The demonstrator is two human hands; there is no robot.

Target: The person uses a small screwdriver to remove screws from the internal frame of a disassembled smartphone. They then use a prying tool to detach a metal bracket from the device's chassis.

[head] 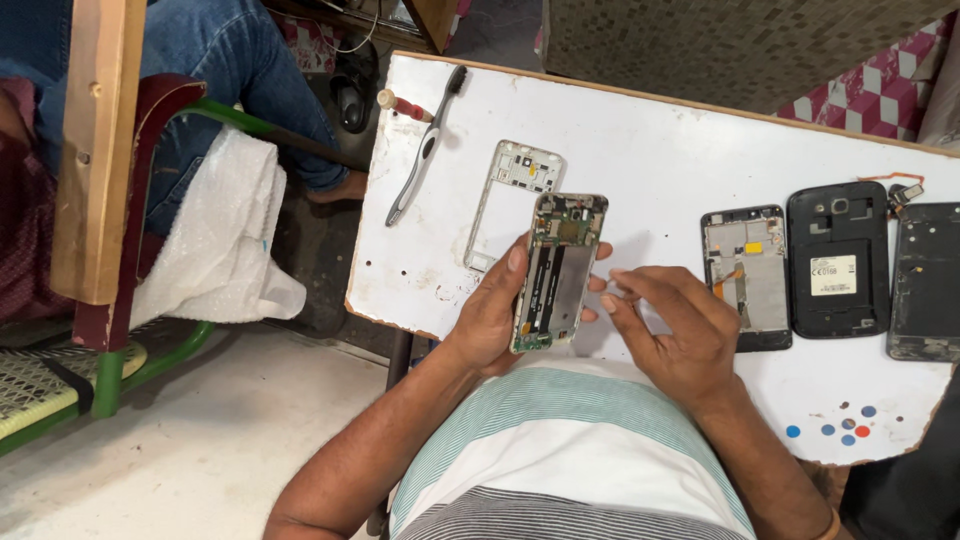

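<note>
From the head camera, we see our left hand point(497, 310) wrapped around an opened phone point(558, 271), fingers clamped along its sides and holding it tilted just above the near edge of the white counter point(660, 150). Its back is already off: the circuit board shows at the top and the long battery bay beneath it looks bare. Our right hand point(672, 325) sits just beside the phone's right edge, thumb and forefinger pinched together on something small and pale; we cannot tell what it is. The stripping looks well under way to us, with the cover removed, while the board is not yet out of the body. Behind the phone, a white phone frame point(510, 200) lies flat on the counter, apart from it, and we judge it may be the piece lifted from this handset. Toward the far left corner lie a toothbrush point(425, 145) and a small red-handled tool point(403, 104). Along the right edge three more handsets lie side by side: an open phone with its board exposed point(746, 272), a black phone with its back cover off point(837, 258) and a dark phone shell point(925, 280), all untouched. Coloured dots point(840, 425) mark the near right corner. Another person's leg in blue jeans point(230, 70) shows beyond the counter's left edge.
</note>
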